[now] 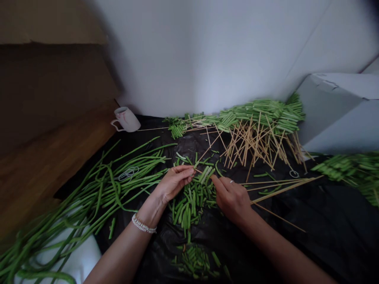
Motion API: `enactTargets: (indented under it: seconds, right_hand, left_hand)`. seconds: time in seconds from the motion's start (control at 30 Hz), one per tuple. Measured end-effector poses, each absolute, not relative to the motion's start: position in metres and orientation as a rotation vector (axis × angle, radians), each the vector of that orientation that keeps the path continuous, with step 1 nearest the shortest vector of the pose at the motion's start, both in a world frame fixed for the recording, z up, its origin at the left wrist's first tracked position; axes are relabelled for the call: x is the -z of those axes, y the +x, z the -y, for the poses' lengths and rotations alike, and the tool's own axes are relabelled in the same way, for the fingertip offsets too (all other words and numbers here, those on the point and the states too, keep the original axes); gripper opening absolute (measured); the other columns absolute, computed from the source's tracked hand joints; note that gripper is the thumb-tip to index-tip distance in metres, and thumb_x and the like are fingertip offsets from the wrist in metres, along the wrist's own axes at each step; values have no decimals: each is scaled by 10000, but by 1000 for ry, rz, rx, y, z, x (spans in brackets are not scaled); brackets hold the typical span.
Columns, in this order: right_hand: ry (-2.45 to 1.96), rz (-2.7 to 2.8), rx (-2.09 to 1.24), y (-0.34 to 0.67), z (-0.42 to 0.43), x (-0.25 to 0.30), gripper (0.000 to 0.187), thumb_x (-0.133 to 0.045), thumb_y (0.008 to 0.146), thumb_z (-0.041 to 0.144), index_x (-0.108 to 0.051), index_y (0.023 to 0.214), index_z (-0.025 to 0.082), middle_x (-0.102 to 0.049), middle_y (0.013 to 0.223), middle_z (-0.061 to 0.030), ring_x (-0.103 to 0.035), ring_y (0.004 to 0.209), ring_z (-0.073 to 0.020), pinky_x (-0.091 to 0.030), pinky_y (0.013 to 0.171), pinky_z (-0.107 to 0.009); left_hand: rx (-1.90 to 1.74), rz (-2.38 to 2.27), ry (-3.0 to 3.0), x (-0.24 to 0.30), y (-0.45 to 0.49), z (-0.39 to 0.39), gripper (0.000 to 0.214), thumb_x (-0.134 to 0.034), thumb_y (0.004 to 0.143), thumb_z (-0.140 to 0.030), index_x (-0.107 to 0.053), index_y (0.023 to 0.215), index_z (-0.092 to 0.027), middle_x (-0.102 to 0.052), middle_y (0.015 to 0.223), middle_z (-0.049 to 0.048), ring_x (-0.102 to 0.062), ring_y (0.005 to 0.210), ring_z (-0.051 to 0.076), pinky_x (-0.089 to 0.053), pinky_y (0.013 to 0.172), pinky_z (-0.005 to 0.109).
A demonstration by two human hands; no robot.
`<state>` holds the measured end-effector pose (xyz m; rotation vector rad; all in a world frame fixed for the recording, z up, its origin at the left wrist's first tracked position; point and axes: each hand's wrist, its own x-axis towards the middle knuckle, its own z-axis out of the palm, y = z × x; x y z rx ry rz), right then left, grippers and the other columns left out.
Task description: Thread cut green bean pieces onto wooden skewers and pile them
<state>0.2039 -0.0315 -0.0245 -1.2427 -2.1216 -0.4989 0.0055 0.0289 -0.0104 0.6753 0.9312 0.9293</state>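
Note:
My left hand (175, 182) pinches the tip of a thin wooden skewer (204, 156) that carries a row of short green bean pieces (206, 174). My right hand (232, 198), with a ring on one finger, has its fingers closed against the other side of those pieces. Both hands hover over a heap of cut bean pieces (189, 203) on a black plastic sheet (310, 221). A beaded bracelet (143, 225) circles my left wrist.
Long uncut green beans (97, 189) sprawl at the left. Finished bean skewers (260, 118) are piled at the back, more (352, 169) at the right. Bare skewers (281, 187) lie beside my right hand. A white mug (126, 119) lies tipped by the wall. A grey box (340, 110) stands at the right.

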Motion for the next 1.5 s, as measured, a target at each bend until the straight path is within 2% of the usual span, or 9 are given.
enactTargets:
  seconds: [1.0,1.5]
  right_hand:
    - [-1240,2136,470,202,33,24,280,-412,868,61,-625,1042,116,-580,684,-11,-475,603,-120,-325,577,-263]
    - [-1230,2132,462,202,33,25,294,-410,854,47,-627,1042,110,-574,690,-14,-487,614,-113,-353,568,-253]
  left_hand:
    - [-880,-961,701,10,9,-25,202,-839,610,-192,-751,782,-132,-727,786,39,-635,725,91,-466,753,218]
    - [-896,-998,703,6,13,-23,239,-862,562,-200,-749,759,-124,-722,763,42,-622,698,90,-465,709,208]
